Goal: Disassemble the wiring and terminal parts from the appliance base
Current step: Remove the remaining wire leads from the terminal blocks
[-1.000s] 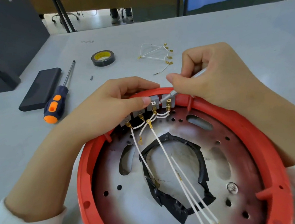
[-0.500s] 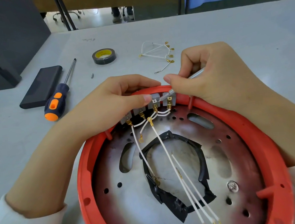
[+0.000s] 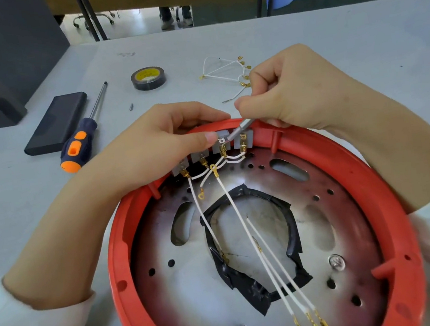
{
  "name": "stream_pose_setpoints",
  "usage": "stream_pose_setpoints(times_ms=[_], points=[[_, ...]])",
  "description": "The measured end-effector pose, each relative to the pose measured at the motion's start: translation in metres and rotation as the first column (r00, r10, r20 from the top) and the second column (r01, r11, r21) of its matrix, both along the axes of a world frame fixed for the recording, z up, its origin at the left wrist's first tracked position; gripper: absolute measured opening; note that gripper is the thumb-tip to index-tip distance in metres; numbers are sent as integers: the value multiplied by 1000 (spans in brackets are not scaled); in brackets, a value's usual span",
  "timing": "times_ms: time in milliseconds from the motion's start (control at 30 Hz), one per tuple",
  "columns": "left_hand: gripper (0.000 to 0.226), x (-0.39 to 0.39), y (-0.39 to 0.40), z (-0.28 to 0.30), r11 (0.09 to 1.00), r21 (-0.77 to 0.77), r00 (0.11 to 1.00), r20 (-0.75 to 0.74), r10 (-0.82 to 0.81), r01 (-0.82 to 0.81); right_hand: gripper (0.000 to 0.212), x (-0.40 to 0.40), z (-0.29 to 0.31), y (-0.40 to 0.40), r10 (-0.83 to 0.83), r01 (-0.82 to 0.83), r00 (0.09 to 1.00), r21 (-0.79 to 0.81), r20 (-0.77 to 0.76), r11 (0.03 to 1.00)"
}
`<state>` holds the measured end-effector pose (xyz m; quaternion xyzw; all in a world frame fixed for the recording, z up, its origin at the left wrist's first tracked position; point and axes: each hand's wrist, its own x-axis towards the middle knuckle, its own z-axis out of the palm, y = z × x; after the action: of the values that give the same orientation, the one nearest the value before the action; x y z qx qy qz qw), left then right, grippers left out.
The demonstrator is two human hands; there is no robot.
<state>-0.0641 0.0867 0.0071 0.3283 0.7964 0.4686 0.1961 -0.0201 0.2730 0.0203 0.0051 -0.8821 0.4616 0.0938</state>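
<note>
Four grey terminal blocks (image 3: pixel 211 151) sit in a row at the far rim of the red base (image 3: pixel 373 184), which lies on the grey surface (image 3: pixel 328 35) — white wires (image 3: pixel 243 229) run from them across the metal plate. The right hand (image 3: pixel 296 87) pinches a slim screwdriver (image 3: pixel 241 129), its tip on the screw of the third block. The left hand (image 3: pixel 152 146) grips the rim, thumb pressing beside that block. Looks like the unscrewing step; next calls for steady turning, then lifting the ring lug free. Already-removed wires (image 3: pixel 227 73), tape (image 3: pixel 148 78) and an orange-handled screwdriver (image 3: pixel 81 141) lie beyond.
</note>
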Motion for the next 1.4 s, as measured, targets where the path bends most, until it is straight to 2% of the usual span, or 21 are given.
stream_pose_setpoints(times_ms=[233,400,500,800,1167,1267,1400], points=[[30,0,1,1,1000,-16,1000,-3,-5,5,41,-2,-1,-1,-2,3,1000,-58,18,998],[30,3,1,-1,1000,21,999,37,-1,0,37,18,-12,-1,-102,109,972,21,-212,994],[30,4,2,-1,1000,27,999,49,-11,10,36,23,-13,0,-123,133,961,25,-248,991],[30,3,1,-1,1000,1,999,38,-9,9,36,21,-14,-1,-99,120,964,73,-247,990],[30,3,1,-1,1000,15,999,45,-2,1,36,21,-14,-1,-115,124,968,27,-224,992],[30,3,1,0,1000,17,999,43,-12,11,37,18,-12,0,-101,98,980,-27,-171,995],[30,3,1,0,1000,5,999,40,-22,22,40,10,-7,1,-31,28,999,-97,-26,995]])
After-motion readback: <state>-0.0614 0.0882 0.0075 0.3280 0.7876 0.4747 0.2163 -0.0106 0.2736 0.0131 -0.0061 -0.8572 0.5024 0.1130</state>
